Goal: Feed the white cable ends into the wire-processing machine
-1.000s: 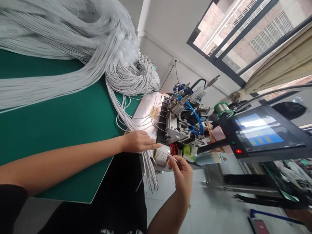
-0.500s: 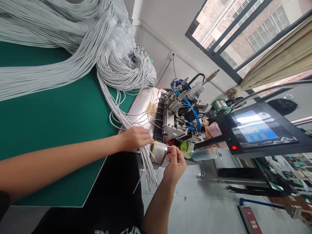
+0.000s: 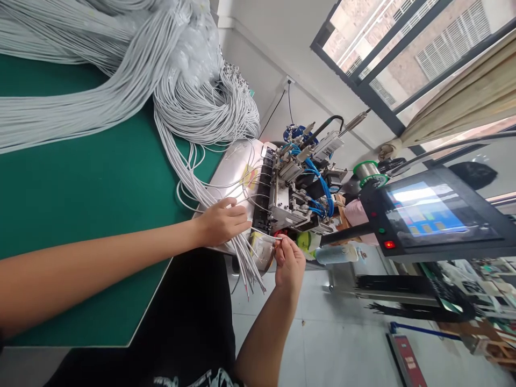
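Between my hands stretches a thin light-grey cable (image 3: pixel 266 233). My right hand (image 3: pixel 291 260) is closed in a pinch on its end. My left hand (image 3: pixel 226 221) lies palm down over a bundle of grey cables (image 3: pixel 244 255), fingers bent around it and the index finger a little raised; its palm and thumb are hidden. Cut cable ends hang loose below that hand, some with reddish tips. Just beyond my hands stands a bench machine (image 3: pixel 288 199) with metal blocks, blue air tubes and a black slotted front, where several single cables lead.
A large heap of grey cables (image 3: pixel 197 113) covers the back of the green table (image 3: pixel 88 215). On the right, a touchscreen panel (image 3: pixel 429 212) with a red lit button juts out on an arm. A solder wire spool (image 3: pixel 368 173) stands behind it. A pale-blue bottle (image 3: pixel 334 254) lies below.
My left hand has moved slightly up and its fingers have loosened from the single cable. My right hand still pinches that cable's end, slightly higher. The hanging ends have swung right.
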`<action>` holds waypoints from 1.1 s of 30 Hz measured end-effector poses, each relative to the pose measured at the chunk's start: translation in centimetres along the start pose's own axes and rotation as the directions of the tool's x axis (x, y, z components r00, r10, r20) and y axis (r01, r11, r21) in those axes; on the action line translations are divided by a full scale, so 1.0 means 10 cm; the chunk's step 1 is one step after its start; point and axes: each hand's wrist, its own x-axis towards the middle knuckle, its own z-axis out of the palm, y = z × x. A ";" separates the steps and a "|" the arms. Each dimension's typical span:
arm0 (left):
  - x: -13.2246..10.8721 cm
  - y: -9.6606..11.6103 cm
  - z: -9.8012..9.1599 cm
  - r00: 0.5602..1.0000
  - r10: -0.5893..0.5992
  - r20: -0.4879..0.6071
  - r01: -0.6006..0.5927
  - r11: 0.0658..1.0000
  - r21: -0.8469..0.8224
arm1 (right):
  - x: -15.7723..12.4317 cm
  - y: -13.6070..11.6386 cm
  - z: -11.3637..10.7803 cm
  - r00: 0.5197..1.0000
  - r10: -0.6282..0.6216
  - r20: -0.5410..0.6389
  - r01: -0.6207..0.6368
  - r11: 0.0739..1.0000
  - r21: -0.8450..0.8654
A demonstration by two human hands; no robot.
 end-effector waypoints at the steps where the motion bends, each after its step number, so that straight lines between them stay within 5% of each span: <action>1: -0.01 0.00 0.01 1.000 -0.012 0.001 0.012 1.000 0.016 | 0.04 0.00 -0.02 1.000 0.001 0.016 0.000 0.999 -0.032; 10: 0.00 0.03 0.05 0.993 -0.114 0.035 0.110 0.990 0.090 | 0.28 -0.02 -0.05 0.982 -0.153 0.115 0.190 0.851 -0.491; 20: 0.03 0.06 0.04 0.989 -0.131 0.070 0.124 0.988 0.094 | 0.40 0.00 -0.08 0.929 -0.293 0.226 0.370 0.739 -0.563; 33: 0.05 0.11 0.07 0.972 -0.203 0.117 0.191 0.976 0.102 | 0.55 0.16 -0.05 0.954 -0.008 0.300 0.089 0.963 -0.255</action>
